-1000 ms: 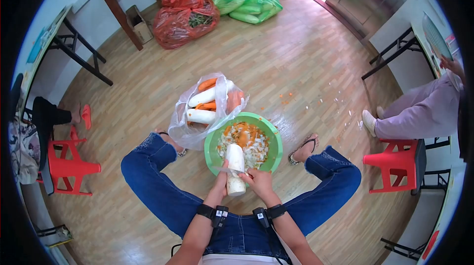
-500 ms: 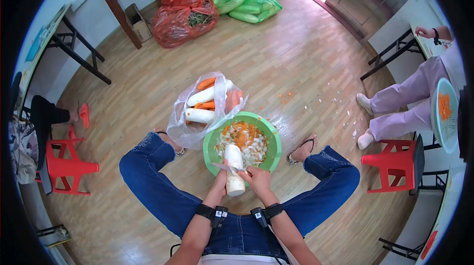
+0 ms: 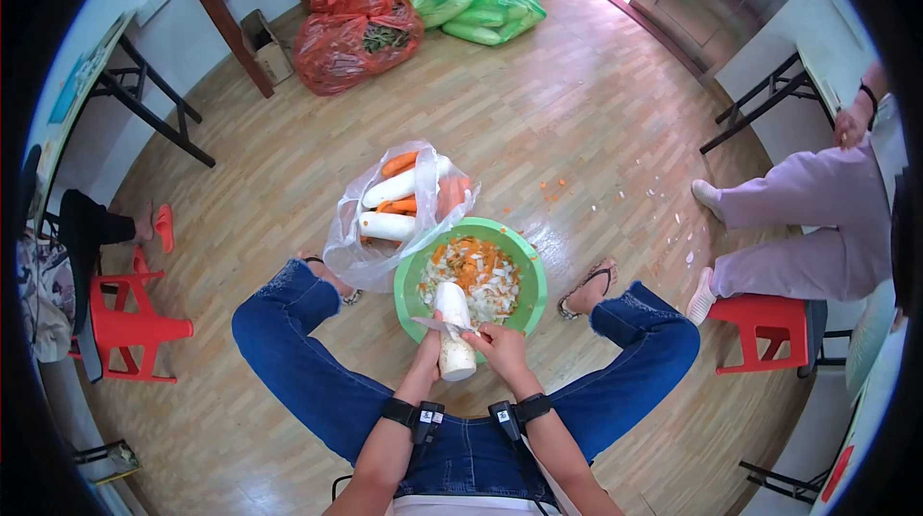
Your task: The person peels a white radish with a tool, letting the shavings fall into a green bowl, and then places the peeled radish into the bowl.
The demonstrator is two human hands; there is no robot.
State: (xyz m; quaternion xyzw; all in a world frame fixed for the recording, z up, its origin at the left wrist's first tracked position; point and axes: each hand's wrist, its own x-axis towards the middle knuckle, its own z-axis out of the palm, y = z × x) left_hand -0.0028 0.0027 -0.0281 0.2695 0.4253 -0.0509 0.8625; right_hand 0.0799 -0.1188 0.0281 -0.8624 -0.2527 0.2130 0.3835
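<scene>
Left grip (image 3: 429, 354) on radish (image 3: 458, 358), right grip (image 3: 502, 347) on knife (image 3: 431, 324), labels (image 3: 426, 416) illegible

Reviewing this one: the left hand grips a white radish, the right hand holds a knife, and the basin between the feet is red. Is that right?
Not quite: the head view shows the basin is green. The left hand grips the white radish; the right hand holds the knife.
</scene>
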